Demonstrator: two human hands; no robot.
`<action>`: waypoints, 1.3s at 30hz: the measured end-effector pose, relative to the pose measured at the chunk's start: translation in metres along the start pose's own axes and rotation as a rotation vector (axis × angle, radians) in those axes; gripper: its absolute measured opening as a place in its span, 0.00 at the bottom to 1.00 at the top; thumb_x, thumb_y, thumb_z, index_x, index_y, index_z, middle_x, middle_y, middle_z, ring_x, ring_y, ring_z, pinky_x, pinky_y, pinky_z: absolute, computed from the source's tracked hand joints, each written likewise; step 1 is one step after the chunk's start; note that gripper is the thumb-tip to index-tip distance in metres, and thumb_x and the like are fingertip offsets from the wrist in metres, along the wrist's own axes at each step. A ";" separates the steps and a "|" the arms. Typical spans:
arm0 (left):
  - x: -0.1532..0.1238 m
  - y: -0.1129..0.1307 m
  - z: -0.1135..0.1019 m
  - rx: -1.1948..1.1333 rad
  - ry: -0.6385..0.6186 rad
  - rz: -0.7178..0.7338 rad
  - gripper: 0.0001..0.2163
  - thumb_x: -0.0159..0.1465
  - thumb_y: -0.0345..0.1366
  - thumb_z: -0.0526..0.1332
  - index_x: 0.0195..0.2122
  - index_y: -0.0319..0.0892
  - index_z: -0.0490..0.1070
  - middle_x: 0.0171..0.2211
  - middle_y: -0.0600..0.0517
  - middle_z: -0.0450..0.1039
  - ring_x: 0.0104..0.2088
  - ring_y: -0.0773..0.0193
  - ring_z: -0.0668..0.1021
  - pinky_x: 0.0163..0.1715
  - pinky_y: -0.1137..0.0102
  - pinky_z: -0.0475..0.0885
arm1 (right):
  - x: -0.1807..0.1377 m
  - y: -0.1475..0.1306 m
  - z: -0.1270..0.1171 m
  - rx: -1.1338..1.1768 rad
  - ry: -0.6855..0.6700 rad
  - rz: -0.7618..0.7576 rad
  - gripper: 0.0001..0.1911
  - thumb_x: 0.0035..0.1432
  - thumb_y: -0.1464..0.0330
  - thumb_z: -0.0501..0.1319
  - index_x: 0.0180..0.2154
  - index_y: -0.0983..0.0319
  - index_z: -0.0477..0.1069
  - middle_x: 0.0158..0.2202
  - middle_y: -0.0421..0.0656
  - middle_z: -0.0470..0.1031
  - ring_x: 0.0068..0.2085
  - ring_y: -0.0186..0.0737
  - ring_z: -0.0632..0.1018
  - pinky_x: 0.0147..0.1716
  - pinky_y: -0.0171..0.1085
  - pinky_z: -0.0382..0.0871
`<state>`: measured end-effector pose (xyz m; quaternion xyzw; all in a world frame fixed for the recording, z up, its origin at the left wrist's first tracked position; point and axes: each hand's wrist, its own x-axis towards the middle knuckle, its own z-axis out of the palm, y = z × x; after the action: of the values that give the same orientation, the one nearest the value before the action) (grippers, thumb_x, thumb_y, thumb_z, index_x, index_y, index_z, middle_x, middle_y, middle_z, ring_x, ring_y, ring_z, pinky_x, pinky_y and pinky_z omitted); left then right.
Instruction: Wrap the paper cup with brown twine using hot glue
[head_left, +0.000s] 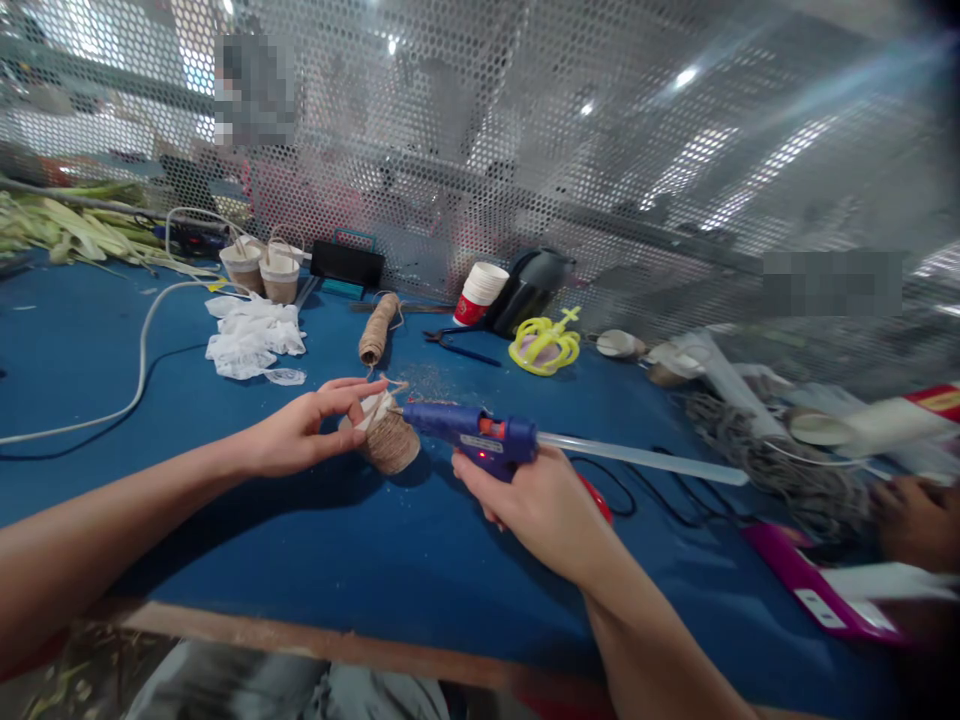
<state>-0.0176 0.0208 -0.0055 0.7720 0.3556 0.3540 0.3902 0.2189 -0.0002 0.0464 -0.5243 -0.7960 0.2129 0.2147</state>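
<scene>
While the right hand (529, 500) curls tight round the grip of the blue plastic glue gun (465, 425), hiding its trigger, the nozzle tip is hard to make out vs. the twine-wrapped cup (394, 448); can't tell if they touch. Left hand (322, 425) pinches the cup's pale end w/ thumb & fingers, covering part of it. Far R is blurry, w/ another person's hand (919, 520) cut off at the edge.

Translucent glue stick (645, 455) (long, smooth rod) juts from the gun's rear. Beyond: coarse twine spool (377, 330), crumpled white fabric (255, 335). Cup is tapered, tilted, ringed w/ rough tan twine, approx. mid-table (337, 570); unclear if it's resting there.
</scene>
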 end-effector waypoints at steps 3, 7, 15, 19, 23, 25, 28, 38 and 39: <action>0.000 -0.002 0.000 0.010 0.003 -0.002 0.07 0.62 0.38 0.55 0.27 0.42 0.63 0.59 0.46 0.59 0.62 0.57 0.56 0.59 0.54 0.50 | -0.004 0.001 0.001 -0.035 -0.015 -0.058 0.16 0.54 0.66 0.54 0.16 0.59 0.59 0.11 0.35 0.64 0.15 0.32 0.66 0.19 0.32 0.61; 0.000 -0.003 0.000 0.009 0.000 -0.008 0.08 0.62 0.38 0.54 0.28 0.41 0.63 0.60 0.46 0.57 0.62 0.56 0.56 0.59 0.54 0.50 | -0.007 0.000 0.005 -0.044 -0.013 -0.110 0.15 0.54 0.66 0.55 0.17 0.59 0.60 0.12 0.35 0.64 0.18 0.33 0.69 0.21 0.32 0.63; 0.000 -0.002 0.000 0.004 -0.012 -0.003 0.07 0.61 0.37 0.55 0.27 0.42 0.63 0.60 0.46 0.58 0.62 0.56 0.55 0.60 0.55 0.50 | -0.004 -0.001 0.002 -0.009 0.004 -0.040 0.14 0.52 0.66 0.55 0.17 0.60 0.61 0.12 0.36 0.64 0.17 0.33 0.68 0.20 0.32 0.62; 0.000 -0.003 0.000 0.000 -0.015 0.000 0.07 0.61 0.37 0.55 0.27 0.42 0.63 0.60 0.46 0.58 0.62 0.56 0.56 0.60 0.55 0.50 | 0.001 -0.002 -0.002 0.085 -0.007 0.050 0.14 0.51 0.66 0.56 0.16 0.60 0.60 0.11 0.36 0.63 0.14 0.31 0.66 0.17 0.31 0.62; 0.001 -0.003 0.000 -0.010 -0.007 0.002 0.07 0.61 0.37 0.56 0.27 0.42 0.64 0.60 0.47 0.59 0.62 0.56 0.56 0.60 0.56 0.50 | 0.005 -0.001 -0.002 0.193 -0.007 0.132 0.14 0.50 0.65 0.57 0.17 0.61 0.60 0.10 0.35 0.63 0.13 0.30 0.66 0.16 0.30 0.62; 0.001 -0.003 -0.001 -0.011 -0.005 0.008 0.08 0.61 0.38 0.56 0.26 0.42 0.64 0.59 0.47 0.59 0.62 0.56 0.56 0.60 0.56 0.50 | 0.007 0.001 0.000 0.209 -0.001 0.154 0.13 0.50 0.65 0.57 0.18 0.61 0.62 0.10 0.35 0.63 0.13 0.30 0.66 0.15 0.30 0.61; 0.000 -0.003 -0.001 -0.005 -0.011 0.010 0.07 0.61 0.37 0.55 0.27 0.42 0.64 0.60 0.47 0.59 0.62 0.56 0.56 0.60 0.55 0.50 | 0.008 0.004 0.002 0.199 0.014 0.158 0.11 0.50 0.65 0.58 0.20 0.62 0.64 0.11 0.35 0.63 0.13 0.30 0.66 0.14 0.29 0.61; 0.000 -0.003 -0.001 -0.019 -0.016 0.011 0.07 0.61 0.38 0.55 0.28 0.42 0.65 0.60 0.47 0.58 0.62 0.56 0.56 0.60 0.55 0.50 | 0.006 0.001 -0.001 0.234 0.001 0.164 0.11 0.49 0.67 0.58 0.18 0.61 0.62 0.10 0.34 0.62 0.13 0.29 0.65 0.14 0.29 0.60; 0.000 -0.003 -0.001 -0.021 -0.017 0.012 0.07 0.61 0.38 0.55 0.28 0.42 0.65 0.60 0.48 0.58 0.62 0.56 0.56 0.60 0.55 0.50 | 0.006 0.002 -0.001 0.231 0.006 0.168 0.10 0.48 0.67 0.58 0.19 0.61 0.62 0.10 0.34 0.62 0.13 0.29 0.65 0.14 0.29 0.60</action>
<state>-0.0192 0.0223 -0.0079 0.7729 0.3440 0.3536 0.3991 0.2185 0.0060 0.0471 -0.5615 -0.7190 0.3185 0.2575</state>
